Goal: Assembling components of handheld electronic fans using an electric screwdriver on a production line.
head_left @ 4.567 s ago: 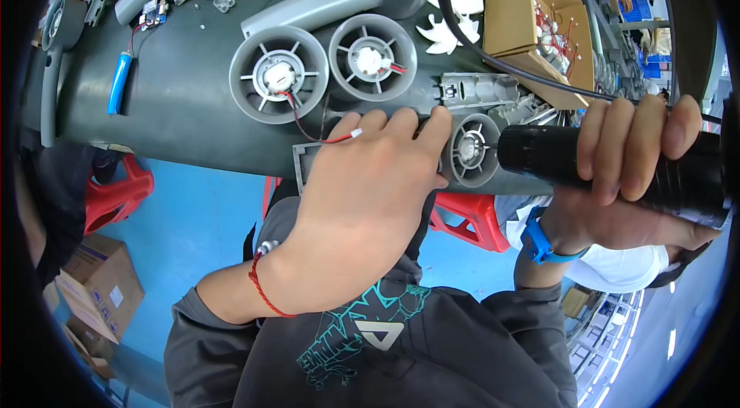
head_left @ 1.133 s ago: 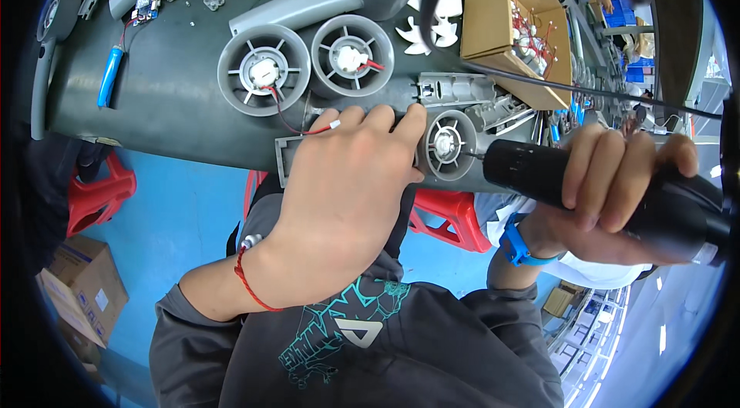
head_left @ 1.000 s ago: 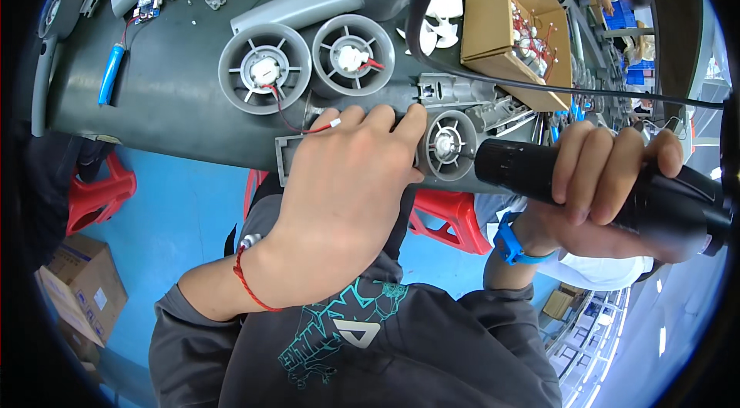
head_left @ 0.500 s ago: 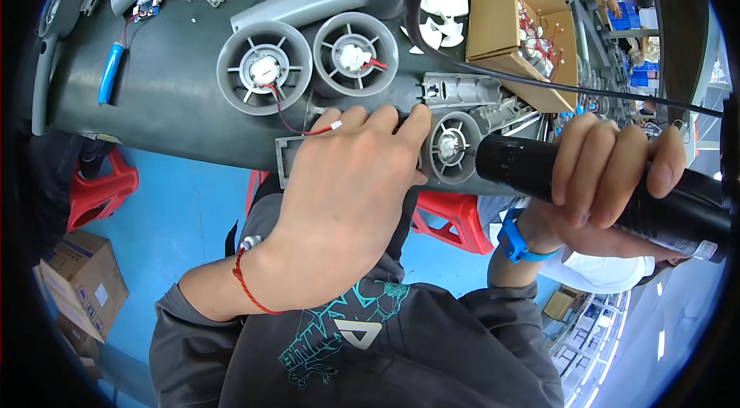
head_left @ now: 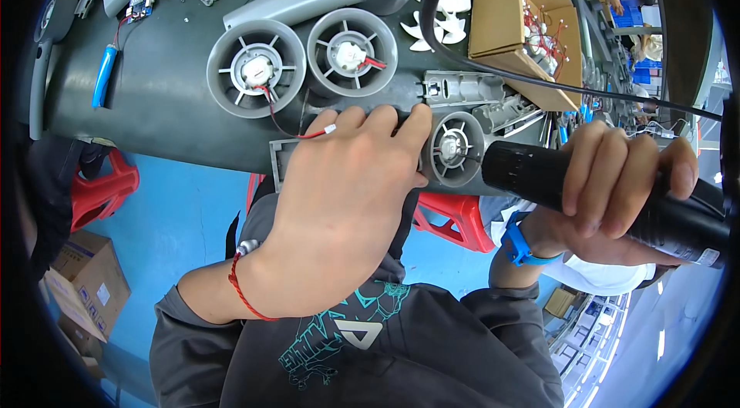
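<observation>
A black electric screwdriver (head_left: 532, 174) is wrapped in the fingers of my right hand (head_left: 617, 184). Its thin bit reaches left into the middle of a small grey fan housing (head_left: 453, 148), where a motor sits among the spokes. My left hand (head_left: 347, 192) lies back-up against the housing's left side, fingers bent, index finger and thumb at its rim; its palm side is hidden. Just beyond the left hand stand two larger round grey fan housings, one on the left (head_left: 257, 69) and one on the right (head_left: 352, 53), each with a white motor and red wires.
A grey fan body with a handle (head_left: 301, 7) lies behind the housings. White fan blades (head_left: 434, 30) and an open cardboard box (head_left: 493, 11) of wired motors are at the back right. A black cable (head_left: 539, 84) crosses above the bench. A blue battery (head_left: 104, 77) lies left.
The right hand and screwdriver have shifted slightly right. The left hand stays against the small housing, and the view has moved a little.
</observation>
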Motion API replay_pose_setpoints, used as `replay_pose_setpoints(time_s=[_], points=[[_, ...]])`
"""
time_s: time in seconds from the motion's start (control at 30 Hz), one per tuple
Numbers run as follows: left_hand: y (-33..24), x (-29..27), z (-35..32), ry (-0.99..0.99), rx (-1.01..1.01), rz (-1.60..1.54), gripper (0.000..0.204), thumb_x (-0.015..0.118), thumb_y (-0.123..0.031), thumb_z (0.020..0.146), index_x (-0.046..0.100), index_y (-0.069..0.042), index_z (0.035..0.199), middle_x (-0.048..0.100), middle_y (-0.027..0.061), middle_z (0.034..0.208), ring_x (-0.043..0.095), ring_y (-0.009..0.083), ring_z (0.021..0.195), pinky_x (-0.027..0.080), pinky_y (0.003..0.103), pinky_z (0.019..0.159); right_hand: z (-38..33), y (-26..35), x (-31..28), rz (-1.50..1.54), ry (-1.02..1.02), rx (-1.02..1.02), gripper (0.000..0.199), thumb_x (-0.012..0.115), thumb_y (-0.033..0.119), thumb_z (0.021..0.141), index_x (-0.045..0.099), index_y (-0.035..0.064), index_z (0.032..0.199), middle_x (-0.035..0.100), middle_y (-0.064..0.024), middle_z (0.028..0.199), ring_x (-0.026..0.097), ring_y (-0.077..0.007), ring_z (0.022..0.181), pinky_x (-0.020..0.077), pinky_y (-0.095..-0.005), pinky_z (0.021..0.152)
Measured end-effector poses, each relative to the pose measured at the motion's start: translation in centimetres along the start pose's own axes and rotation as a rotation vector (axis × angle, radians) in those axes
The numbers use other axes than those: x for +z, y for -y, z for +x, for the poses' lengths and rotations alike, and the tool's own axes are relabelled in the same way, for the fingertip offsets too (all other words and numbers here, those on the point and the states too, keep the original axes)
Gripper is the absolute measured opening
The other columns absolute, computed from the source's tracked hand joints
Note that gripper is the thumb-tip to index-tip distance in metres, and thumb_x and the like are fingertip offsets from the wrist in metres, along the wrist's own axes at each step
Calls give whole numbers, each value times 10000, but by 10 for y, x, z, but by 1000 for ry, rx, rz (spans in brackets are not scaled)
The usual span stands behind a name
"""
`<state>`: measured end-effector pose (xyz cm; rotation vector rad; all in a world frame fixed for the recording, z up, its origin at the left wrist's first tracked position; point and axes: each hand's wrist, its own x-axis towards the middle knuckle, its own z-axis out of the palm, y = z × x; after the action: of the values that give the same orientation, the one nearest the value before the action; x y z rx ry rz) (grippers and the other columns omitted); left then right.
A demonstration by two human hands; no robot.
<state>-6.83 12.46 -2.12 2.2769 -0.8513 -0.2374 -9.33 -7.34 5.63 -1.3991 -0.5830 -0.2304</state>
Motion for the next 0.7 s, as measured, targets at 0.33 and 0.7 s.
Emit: replay_pose_setpoints(time_s=[0.33,0.7], points=[[1,-1,-3,-24,16,-2,549,767,-160,770,567,-86,1275,584,88,890,600,297,879,460,403,799,3,1,-1,-46,46,5,508,531,604,934,546,115,1072,598,1,657,554,-79,489,449,-201,450],[0,-1,-1,-2,0,-8,539,755,-160,782,565,-77,1279,579,88,898,595,297,901,458,408,816,3,-2,-1,-73,15,-56,513,530,617,931,538,116,1036,590,16,628,558,-69,463,442,-192,451]])
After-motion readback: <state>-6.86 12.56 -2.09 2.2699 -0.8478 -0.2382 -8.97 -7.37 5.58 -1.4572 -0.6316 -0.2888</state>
